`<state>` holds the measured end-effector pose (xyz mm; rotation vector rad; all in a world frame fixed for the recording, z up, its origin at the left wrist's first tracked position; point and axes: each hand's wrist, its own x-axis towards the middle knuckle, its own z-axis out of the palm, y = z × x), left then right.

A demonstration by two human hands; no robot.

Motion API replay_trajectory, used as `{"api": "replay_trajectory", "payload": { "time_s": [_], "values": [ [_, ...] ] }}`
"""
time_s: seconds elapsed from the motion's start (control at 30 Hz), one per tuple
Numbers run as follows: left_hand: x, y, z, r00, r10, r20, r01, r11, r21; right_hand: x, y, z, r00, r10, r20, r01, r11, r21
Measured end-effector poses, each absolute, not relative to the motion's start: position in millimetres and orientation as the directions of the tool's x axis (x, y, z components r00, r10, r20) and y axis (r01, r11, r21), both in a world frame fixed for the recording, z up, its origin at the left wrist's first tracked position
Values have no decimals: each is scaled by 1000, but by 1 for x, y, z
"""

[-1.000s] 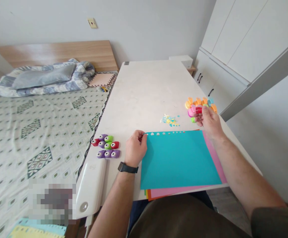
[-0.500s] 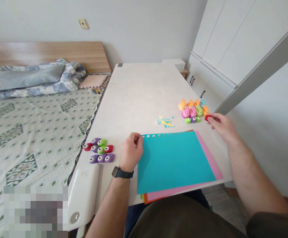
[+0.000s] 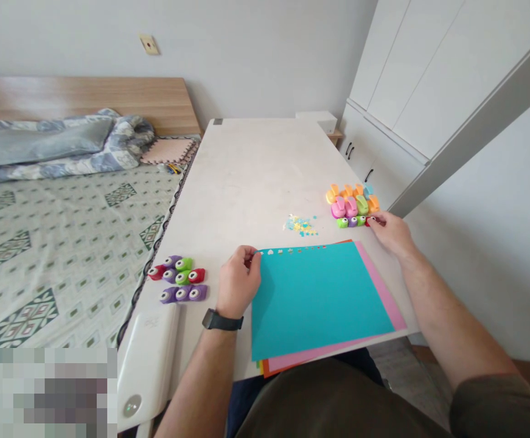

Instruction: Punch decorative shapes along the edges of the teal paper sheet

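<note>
A teal paper sheet [image 3: 319, 295] lies on top of a stack of pink and orange sheets at the table's near edge, with a row of punched shapes along its far edge. My left hand [image 3: 238, 281] is closed on the sheet's far left corner. My right hand [image 3: 390, 231] is pinched on a small red punch [image 3: 370, 221], which rests on the table at the right end of a row of small punches. Just behind it sits a cluster of pink, orange and green punches [image 3: 351, 201].
Another group of purple, green and red punches [image 3: 180, 278] lies left of my left hand. Paper confetti [image 3: 300, 224] is scattered beyond the sheets. A white device [image 3: 148, 359] sits at the table's near left corner. A bed borders the white table [image 3: 255, 164] on the left, cabinets on the right.
My right hand carried the small red punch from the cluster out to the right, then set it down at the right end of the row. My left hand stayed on the sheet corner.
</note>
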<state>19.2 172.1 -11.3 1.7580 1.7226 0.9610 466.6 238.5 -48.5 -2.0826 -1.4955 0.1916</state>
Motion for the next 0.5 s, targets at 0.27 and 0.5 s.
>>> {"api": "replay_trajectory", "payload": {
  "time_s": [0.27,0.5],
  "values": [
    [20,172,-10,-40,988,151,642,-91,761,462,237,-52,418,877,237,781,-214,-587],
    [20,171,-11,-38,986,160,650,-97,754,476,252,-40,563,744,359,692,-186,-698]
  ]
}}
